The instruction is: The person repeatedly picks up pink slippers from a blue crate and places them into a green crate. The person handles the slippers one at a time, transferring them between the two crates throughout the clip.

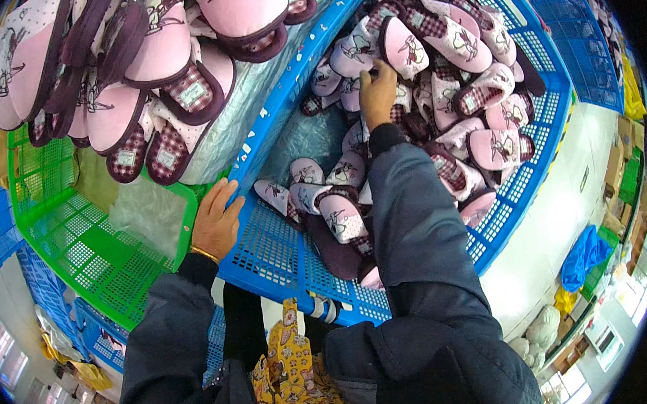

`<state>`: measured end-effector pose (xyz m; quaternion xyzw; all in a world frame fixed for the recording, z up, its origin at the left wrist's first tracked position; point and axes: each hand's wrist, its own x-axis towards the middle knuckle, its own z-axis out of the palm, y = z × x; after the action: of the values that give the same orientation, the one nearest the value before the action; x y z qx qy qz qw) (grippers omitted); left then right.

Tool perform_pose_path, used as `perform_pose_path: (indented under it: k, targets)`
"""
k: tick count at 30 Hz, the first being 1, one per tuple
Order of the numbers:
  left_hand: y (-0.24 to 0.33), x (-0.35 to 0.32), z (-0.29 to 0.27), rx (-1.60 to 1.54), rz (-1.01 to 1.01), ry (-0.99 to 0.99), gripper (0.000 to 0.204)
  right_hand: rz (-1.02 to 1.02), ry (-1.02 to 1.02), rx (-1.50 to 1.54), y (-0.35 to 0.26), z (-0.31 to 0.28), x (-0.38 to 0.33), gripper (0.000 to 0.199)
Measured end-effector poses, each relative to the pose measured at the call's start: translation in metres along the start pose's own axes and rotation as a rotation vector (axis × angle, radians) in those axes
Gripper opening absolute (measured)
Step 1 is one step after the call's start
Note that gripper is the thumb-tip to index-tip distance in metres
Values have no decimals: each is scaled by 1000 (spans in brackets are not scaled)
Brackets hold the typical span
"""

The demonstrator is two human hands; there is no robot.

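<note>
My right hand (378, 95) reaches into a blue plastic basket (267, 259) heaped with pink slippers. Its fingers are curled at the edge of a pink slipper (405, 50) with a dark sole; they appear closed on it, though the fingertips are partly hidden. Beside that hand lies another pink slipper (351, 55). My left hand (216, 223) rests on the blue basket's near left rim with its fingers stretched out, holding nothing. Loose slippers, with printed figures and checked linings, lie at various angles.
More pink slippers (160, 51) are piled at the upper left, above a green basket (105, 256) with clear plastic inside. Clear plastic (306, 138) also shows in the blue basket. Further blue baskets (574, 34) stand at the right, near a blue bag (584, 258).
</note>
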<state>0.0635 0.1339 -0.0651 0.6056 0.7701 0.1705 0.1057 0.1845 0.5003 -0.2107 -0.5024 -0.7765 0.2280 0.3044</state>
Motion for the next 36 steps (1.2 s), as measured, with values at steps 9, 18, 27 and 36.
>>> perform_pose_path:
  k: [9,18,27,36]
  targets:
    - [0,-8,0,-20,-16,-13,34,-193,-30,-161,-7,14,65,52]
    - [-2,-14,7,6,-25,20,33,-290,-245,-37,-6,21,77,39]
    - [-4,-8,14,48,5,19,30,152,-481,335,-43,-86,-105,27]
    - [-1,-10,19,121,16,14,30,1244,-493,681,-111,-155,-284,19]
